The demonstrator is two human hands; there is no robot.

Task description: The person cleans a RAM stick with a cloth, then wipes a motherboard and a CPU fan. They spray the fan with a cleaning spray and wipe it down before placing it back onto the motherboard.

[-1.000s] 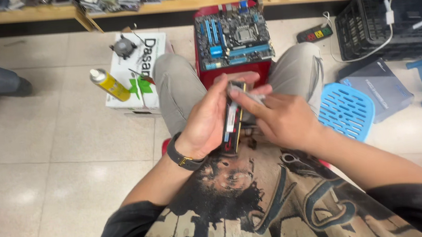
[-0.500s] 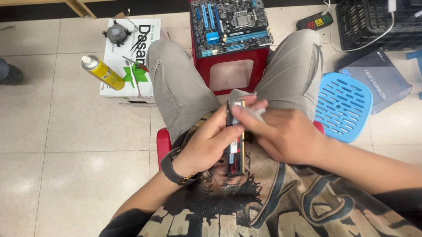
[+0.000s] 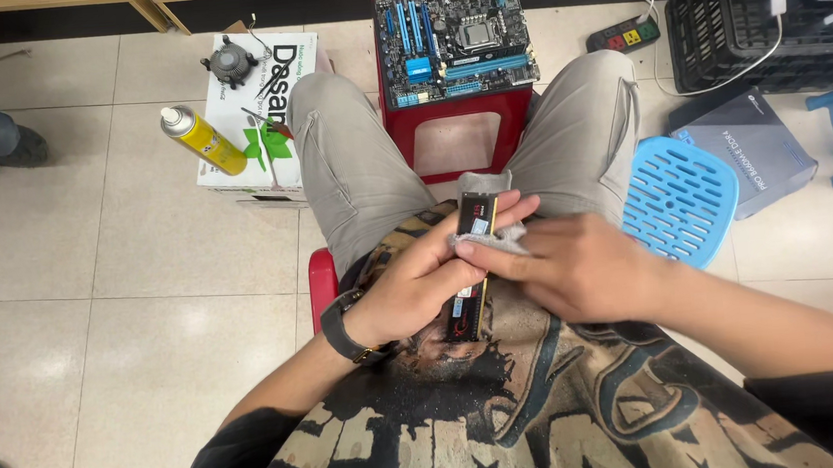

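Closest to me, my left hand is clenched around a long black memory stick with a gold contact edge, holding it lengthwise over my lap, just above the printed black shirt. My right hand pinches a small grey cloth against the upper part of the stick, fingers closed on it, so both hands meet on the same piece. A black wristwatch sits on my left wrist. The edge of a red seat shows under my left thigh.

Just beyond my knees stands a red plastic stool, and a blue and black motherboard lies flat on its top, covering it to the edges. To the right of my right knee is a round blue perforated plastic stool on the tiled floor, beside a flat grey box. To the left is a white cardboard box; a yellow spray can lies against its left edge and a round cooler fan rests near its far left corner. Farther right, a power strip and a black plastic crate sit by the wall.
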